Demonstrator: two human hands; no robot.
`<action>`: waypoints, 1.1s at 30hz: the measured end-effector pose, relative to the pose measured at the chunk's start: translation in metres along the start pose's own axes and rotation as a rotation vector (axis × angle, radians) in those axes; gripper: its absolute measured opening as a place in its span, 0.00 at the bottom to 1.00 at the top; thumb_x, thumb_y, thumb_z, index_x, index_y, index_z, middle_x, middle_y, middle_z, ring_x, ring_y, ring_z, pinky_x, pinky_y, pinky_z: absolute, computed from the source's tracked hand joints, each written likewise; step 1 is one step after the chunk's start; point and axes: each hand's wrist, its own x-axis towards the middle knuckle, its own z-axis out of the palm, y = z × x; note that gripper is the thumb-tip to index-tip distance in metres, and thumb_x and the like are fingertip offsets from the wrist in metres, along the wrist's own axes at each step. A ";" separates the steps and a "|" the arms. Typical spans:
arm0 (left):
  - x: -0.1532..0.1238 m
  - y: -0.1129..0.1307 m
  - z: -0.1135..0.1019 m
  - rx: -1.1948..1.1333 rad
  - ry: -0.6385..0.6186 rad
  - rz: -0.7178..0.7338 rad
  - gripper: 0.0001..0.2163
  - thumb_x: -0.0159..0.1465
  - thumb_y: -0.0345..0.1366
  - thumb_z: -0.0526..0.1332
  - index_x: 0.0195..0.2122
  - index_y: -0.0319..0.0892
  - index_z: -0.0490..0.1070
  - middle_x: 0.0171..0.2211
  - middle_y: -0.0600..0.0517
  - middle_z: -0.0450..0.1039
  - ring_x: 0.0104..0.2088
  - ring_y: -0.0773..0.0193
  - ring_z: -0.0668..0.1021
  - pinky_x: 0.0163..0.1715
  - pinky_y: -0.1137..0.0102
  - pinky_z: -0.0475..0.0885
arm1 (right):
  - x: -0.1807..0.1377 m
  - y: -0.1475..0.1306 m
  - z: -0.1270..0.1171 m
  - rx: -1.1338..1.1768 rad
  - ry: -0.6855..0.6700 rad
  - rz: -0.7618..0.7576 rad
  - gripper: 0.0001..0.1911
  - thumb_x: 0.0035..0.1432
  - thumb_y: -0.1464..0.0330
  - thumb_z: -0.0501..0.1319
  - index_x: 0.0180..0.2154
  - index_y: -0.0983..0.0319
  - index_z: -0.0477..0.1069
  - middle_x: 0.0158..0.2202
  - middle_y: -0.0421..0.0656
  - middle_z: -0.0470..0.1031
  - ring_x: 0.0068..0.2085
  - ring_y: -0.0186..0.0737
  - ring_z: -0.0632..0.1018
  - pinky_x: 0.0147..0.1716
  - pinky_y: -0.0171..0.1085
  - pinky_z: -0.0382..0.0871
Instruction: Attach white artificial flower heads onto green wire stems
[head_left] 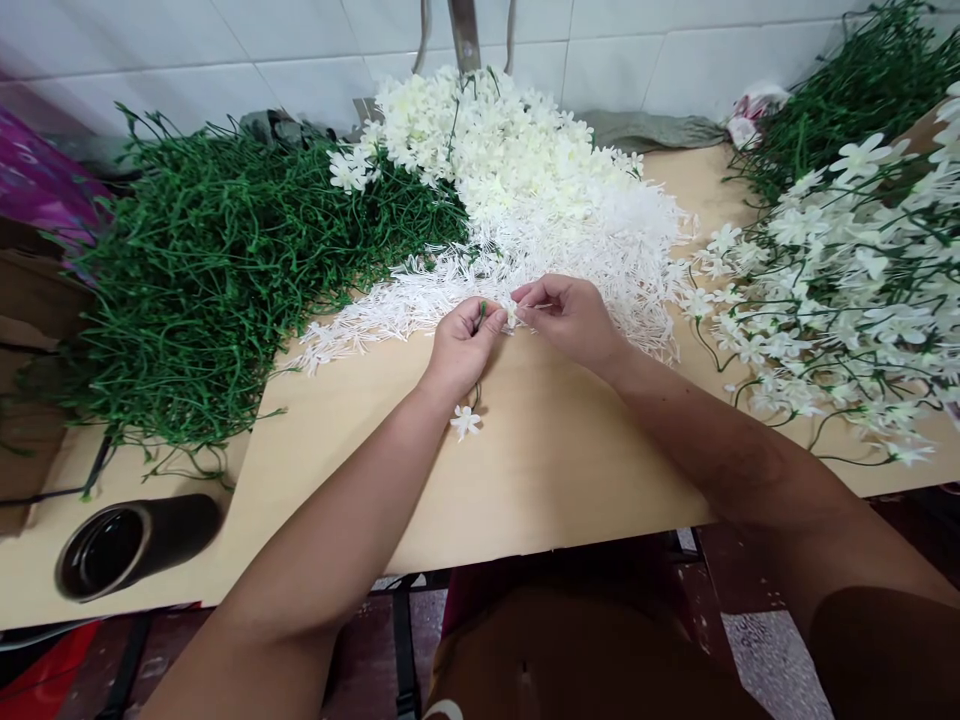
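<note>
My left hand (459,350) is closed in a pinch on the green stem (482,312) of an artificial flower. One white bloom (466,422) of that stem dangles below the hand, just over the board. Between the fingertips of both hands sits a small white flower piece (511,318). My right hand (576,315) pinches at this piece, with a thin white strand (538,307) showing by its fingers; what exactly the fingertips grip is too small to tell. Just beyond the hands lies a heap of thin white strands (622,270), with loose white flower heads (517,150) piled behind it.
Green plastic stems (202,260) form a big heap on the left. White flowers on stems (847,290) are heaped at right, more green stems (840,130) behind. A dark tube-shaped vessel (184,525) lies front left. The tan board (570,450) ends before my body; a tiled wall (300,40) stands behind.
</note>
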 end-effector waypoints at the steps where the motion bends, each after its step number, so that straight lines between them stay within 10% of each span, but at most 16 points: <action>1: 0.000 0.000 0.000 -0.001 0.004 0.002 0.11 0.57 0.38 0.68 0.24 0.41 0.68 0.21 0.57 0.63 0.25 0.70 0.63 0.29 0.74 0.61 | 0.000 -0.001 0.000 0.008 -0.004 0.010 0.06 0.51 0.73 0.66 0.25 0.63 0.71 0.36 0.45 0.78 0.41 0.40 0.79 0.43 0.41 0.75; 33: -0.001 -0.003 -0.001 0.051 -0.018 0.056 0.11 0.56 0.42 0.69 0.27 0.41 0.72 0.25 0.55 0.70 0.29 0.66 0.70 0.34 0.72 0.66 | -0.001 -0.001 0.004 -0.154 -0.050 -0.055 0.06 0.51 0.72 0.61 0.25 0.61 0.65 0.24 0.36 0.67 0.27 0.32 0.68 0.31 0.36 0.65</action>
